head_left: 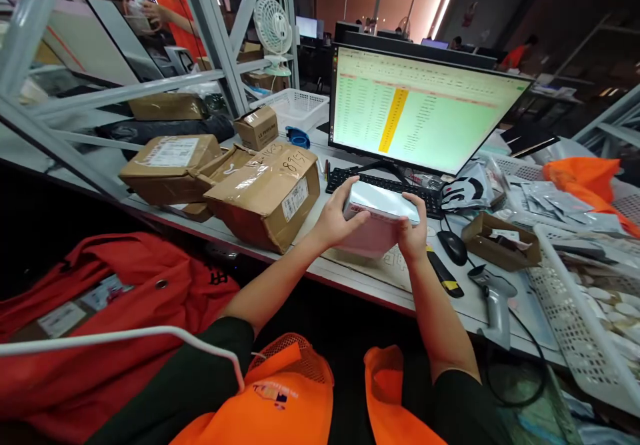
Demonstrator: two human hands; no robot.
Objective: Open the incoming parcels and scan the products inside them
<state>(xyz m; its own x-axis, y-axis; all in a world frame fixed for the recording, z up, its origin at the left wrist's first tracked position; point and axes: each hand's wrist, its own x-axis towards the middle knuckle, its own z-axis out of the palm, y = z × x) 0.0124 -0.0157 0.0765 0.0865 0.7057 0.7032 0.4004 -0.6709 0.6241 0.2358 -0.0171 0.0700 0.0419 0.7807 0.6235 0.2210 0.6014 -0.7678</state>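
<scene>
I hold a small white and pink box (381, 218) with both hands, just above the desk in front of the keyboard (380, 188). My left hand (336, 217) grips its left side, thumb on top. My right hand (413, 228) clasps its right end, fingers curled over the edge. A monitor (420, 108) with a green and yellow spreadsheet stands right behind the box.
Taped cardboard parcels (265, 195) lie left of my hands, beside a red bag (115, 311). To the right are a mouse (453, 246), a barcode scanner (495, 298), an open small carton (500, 241) and a white basket (585, 311). Metal shelf struts (210, 25) stand at the left rear.
</scene>
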